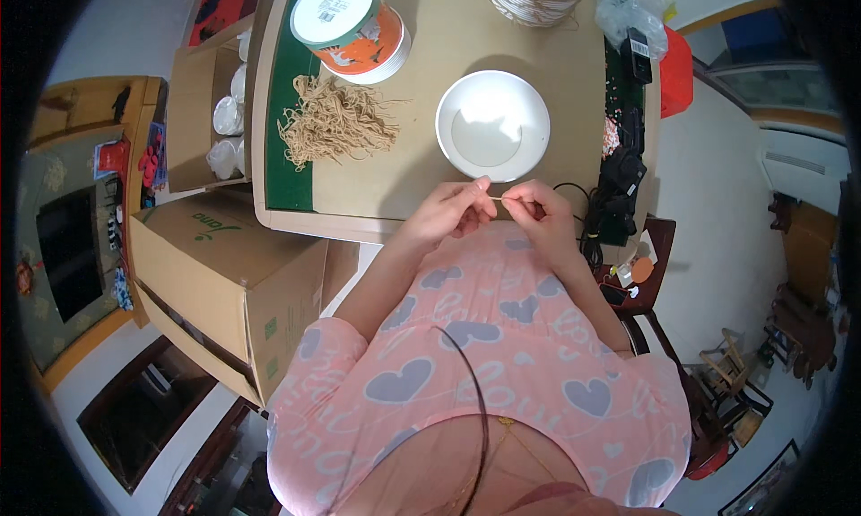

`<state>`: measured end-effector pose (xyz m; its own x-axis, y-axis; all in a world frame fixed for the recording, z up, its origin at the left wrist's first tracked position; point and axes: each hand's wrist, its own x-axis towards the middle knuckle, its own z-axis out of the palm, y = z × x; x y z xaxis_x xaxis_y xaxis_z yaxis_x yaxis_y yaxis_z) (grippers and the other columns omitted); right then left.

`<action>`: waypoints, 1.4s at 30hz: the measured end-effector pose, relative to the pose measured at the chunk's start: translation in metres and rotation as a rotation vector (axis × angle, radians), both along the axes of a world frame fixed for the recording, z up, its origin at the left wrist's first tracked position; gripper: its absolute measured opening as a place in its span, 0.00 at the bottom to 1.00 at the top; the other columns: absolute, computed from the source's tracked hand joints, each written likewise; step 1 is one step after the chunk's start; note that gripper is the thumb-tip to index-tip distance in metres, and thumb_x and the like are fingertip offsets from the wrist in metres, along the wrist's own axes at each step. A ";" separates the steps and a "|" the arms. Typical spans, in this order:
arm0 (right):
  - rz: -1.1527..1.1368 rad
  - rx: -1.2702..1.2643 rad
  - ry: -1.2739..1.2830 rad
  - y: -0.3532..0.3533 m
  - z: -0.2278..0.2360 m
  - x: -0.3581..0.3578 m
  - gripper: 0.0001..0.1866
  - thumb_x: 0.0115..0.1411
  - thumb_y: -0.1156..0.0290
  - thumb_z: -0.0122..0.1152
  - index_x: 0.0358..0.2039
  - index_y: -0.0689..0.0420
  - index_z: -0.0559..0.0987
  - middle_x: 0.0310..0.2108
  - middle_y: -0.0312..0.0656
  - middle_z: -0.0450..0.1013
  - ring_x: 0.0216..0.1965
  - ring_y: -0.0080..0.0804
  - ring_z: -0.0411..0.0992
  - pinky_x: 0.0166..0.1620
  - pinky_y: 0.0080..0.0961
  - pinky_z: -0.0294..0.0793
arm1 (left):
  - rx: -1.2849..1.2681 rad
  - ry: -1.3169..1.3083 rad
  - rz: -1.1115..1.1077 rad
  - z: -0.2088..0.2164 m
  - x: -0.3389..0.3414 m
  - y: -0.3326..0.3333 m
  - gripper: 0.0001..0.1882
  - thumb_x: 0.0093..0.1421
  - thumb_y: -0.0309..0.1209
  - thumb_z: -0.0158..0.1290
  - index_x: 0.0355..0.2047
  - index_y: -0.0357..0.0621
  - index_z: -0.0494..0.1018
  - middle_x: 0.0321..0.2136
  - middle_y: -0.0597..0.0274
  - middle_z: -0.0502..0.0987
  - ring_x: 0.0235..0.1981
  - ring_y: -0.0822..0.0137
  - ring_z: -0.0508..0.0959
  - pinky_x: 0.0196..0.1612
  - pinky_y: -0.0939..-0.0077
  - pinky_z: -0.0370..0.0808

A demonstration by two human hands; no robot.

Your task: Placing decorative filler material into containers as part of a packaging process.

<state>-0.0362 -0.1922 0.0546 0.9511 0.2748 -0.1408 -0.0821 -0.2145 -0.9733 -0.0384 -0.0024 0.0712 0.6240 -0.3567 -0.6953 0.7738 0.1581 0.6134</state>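
I see both hands pinching a short tan cord piece (496, 198), lying left-right between left hand (457, 209) and right hand (531, 204).

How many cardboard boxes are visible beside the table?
2. An open cardboard box stands at the table's left edge, with white cups inside. A larger cardboard box sits below it, near the person's left arm. More may be hidden outside the view.

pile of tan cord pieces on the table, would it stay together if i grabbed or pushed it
Probably not. The pile of tan cord pieces looks like loose, kinked short strands, so it would likely flop and shed bits when lifted. It seems light, and pushed across the table it would likely smear out rather than slide whole.
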 end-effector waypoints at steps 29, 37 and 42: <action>-0.012 -0.027 0.029 -0.001 -0.006 0.000 0.04 0.50 0.77 0.63 0.28 0.57 0.77 0.14 0.24 0.54 0.17 0.11 0.51 0.20 0.15 0.49 | 0.578 -0.818 0.038 -0.004 -0.006 -0.021 0.05 0.47 0.20 0.56 0.22 0.40 0.70 0.20 0.59 0.68 0.20 0.66 0.72 0.24 0.74 0.68; -0.372 0.126 0.052 -0.016 -0.037 0.028 0.02 0.54 0.76 0.61 0.29 0.57 0.77 0.16 0.21 0.58 0.17 0.09 0.52 0.21 0.11 0.48 | 0.720 -1.041 0.048 -0.033 0.037 -0.046 0.04 0.49 0.22 0.56 0.23 0.39 0.71 0.22 0.59 0.72 0.20 0.64 0.73 0.24 0.74 0.69; -0.576 0.167 0.255 -0.044 -0.081 0.052 0.03 0.54 0.74 0.61 0.30 0.57 0.77 0.18 0.21 0.61 0.18 0.08 0.54 0.21 0.10 0.49 | 0.766 -1.001 0.036 -0.058 0.064 -0.064 0.04 0.47 0.25 0.57 0.25 0.45 0.76 0.24 0.59 0.74 0.27 0.56 0.76 0.30 0.65 0.73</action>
<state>0.0156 -0.2364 -0.0264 0.8952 -0.2312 -0.3810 -0.3714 0.0855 -0.9245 0.0252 -0.0669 0.0132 0.9968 -0.0441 0.0663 -0.0794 -0.4859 0.8704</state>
